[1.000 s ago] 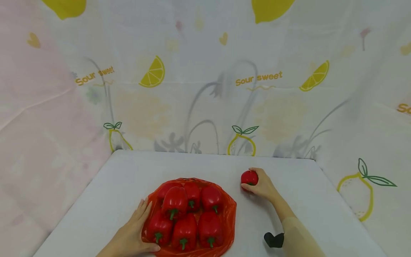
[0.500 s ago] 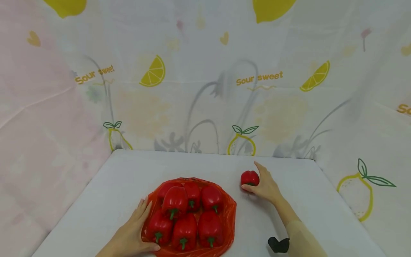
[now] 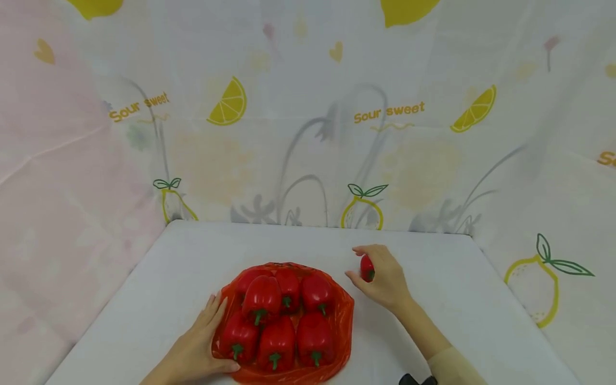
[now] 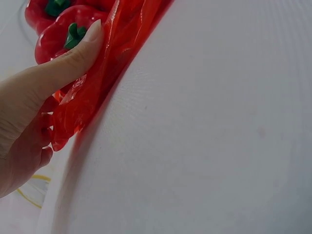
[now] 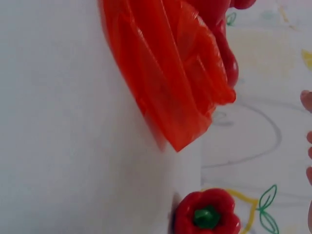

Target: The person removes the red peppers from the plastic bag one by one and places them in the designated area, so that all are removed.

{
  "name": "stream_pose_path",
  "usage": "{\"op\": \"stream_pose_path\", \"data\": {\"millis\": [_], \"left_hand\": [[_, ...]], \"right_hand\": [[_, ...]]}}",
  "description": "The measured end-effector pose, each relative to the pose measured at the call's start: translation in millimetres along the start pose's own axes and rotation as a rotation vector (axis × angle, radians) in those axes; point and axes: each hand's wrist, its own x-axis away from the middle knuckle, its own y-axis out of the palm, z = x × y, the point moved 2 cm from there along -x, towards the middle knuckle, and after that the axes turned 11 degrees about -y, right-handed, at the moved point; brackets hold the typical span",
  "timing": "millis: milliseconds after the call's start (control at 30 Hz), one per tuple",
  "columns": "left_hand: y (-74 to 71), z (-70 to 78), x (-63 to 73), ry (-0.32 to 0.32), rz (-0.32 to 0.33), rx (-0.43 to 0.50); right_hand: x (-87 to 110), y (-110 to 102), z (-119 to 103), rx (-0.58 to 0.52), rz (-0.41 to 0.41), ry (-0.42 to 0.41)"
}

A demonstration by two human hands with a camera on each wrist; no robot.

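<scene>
Several red bell peppers (image 3: 276,342) with green stems lie in an open red plastic bag (image 3: 345,337) on the white table. At the bag's left side rests my left hand (image 3: 194,342), thumb along its front edge. In the left wrist view, that hand (image 4: 34,97) touches the bag (image 4: 87,97), thumb beside a pepper (image 4: 48,41). A lone bell pepper (image 3: 367,267) sits right of the bag, partly hidden behind my right hand (image 3: 385,278). The right wrist view shows this pepper (image 5: 229,222) apart from the fingertips (image 5: 307,100) at the right edge.
The white table (image 3: 216,246) runs back to a hanging cloth (image 3: 298,107) printed with lemons. A black strap (image 3: 416,380) shows by the right sleeve (image 3: 454,366). The bag's rim stands up in folds.
My right hand let go of the lone pepper, its fingers spreading, then moved left and in front of it. The pepper stayed in place. My left hand kept its place on the bag.
</scene>
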Motion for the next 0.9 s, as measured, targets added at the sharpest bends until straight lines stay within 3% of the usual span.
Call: {"op": "stream_pose_path", "data": {"millis": [300, 567, 900], "left_hand": [[-1.5, -0.4, -1.0, -0.029, -0.027, -0.013], [-2.7, 0.3, -1.1, -0.023, -0.016, -0.011], [-2.1, -0.8, -0.6, -0.034, -0.024, -0.008]], "right_hand": [[-25.9, 2, -38, -0.099, 0.077, -0.206], [-37.8, 12, -71, -0.115, -0.05, -0.313], [-54.4, 29, -96, -0.163, -0.105, -0.401]]}}
